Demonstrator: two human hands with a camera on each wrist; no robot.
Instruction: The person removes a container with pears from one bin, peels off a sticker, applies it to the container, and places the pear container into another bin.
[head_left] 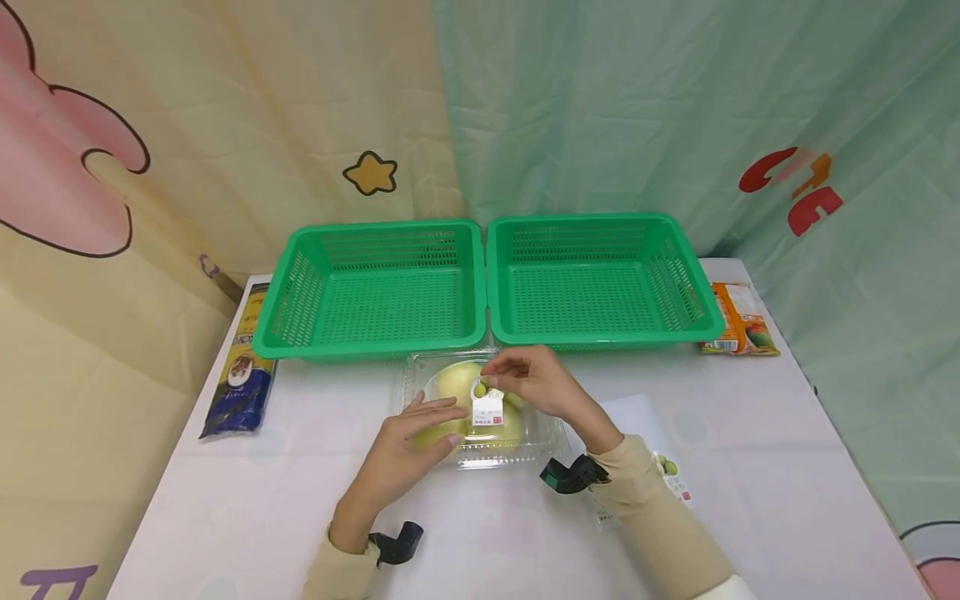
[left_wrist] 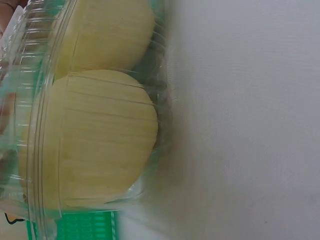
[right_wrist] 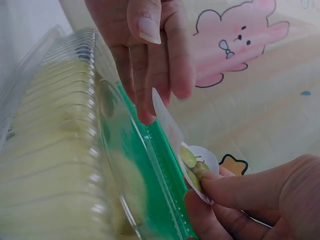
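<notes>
A clear plastic clamshell box [head_left: 480,461] lies before me with several pale yellow-green round fruits [head_left: 459,381] inside. Above its lid, my right hand [head_left: 536,385] pinches a white label [head_left: 487,410] by its round, fruit-printed end between thumb and fingertips. The right wrist view shows the label's free end standing apart from the lid. My left hand [head_left: 408,442] is held by the box's left side, its fingers extended toward the label. Only the box and fruits [left_wrist: 100,140] fill most of the left wrist view.
Two green plastic baskets [head_left: 371,346] [head_left: 607,337] stand side by side behind the box. A blue and yellow packet [head_left: 240,371] lies at the left, an orange packet [head_left: 742,321] at the right. More labels [head_left: 671,475] lie partly beneath my right forearm.
</notes>
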